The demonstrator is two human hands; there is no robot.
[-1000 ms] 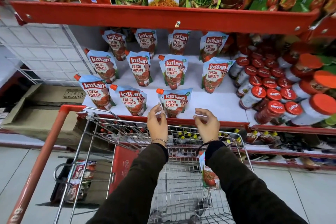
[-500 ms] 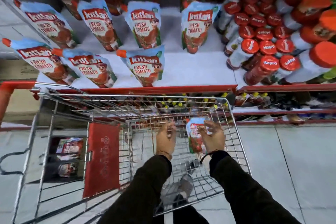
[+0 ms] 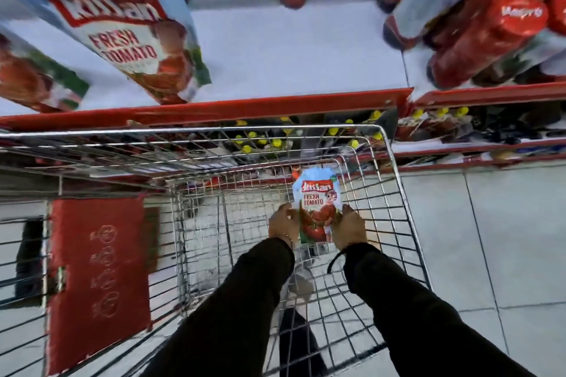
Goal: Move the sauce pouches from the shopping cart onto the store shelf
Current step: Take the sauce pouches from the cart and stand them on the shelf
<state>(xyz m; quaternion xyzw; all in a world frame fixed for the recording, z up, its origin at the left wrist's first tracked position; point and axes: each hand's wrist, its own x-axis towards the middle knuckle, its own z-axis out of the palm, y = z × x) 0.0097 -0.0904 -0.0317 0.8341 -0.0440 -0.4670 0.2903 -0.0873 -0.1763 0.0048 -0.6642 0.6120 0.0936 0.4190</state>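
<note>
Deep inside the wire shopping cart (image 3: 395, 180) a blue and red tomato sauce pouch (image 3: 317, 199) stands upright, gripped on both sides. My left hand (image 3: 283, 223) holds its left edge and my right hand (image 3: 349, 228) holds its right edge. Above the cart, the white store shelf (image 3: 291, 49) with a red front lip carries more of the same pouches (image 3: 128, 37), blurred and close to the camera at the left.
Red-capped jars (image 3: 484, 30) crowd the right part of the shelf. A red child-seat flap (image 3: 98, 278) hangs at the cart's left. A lower shelf with yellow-capped bottles (image 3: 275, 141) lies behind the cart's front wall. Pale floor tiles stretch to the right.
My head has dropped lower and closer to the cart. Both hands went from the shelf edge down into the basket and closed on the pouch there.
</note>
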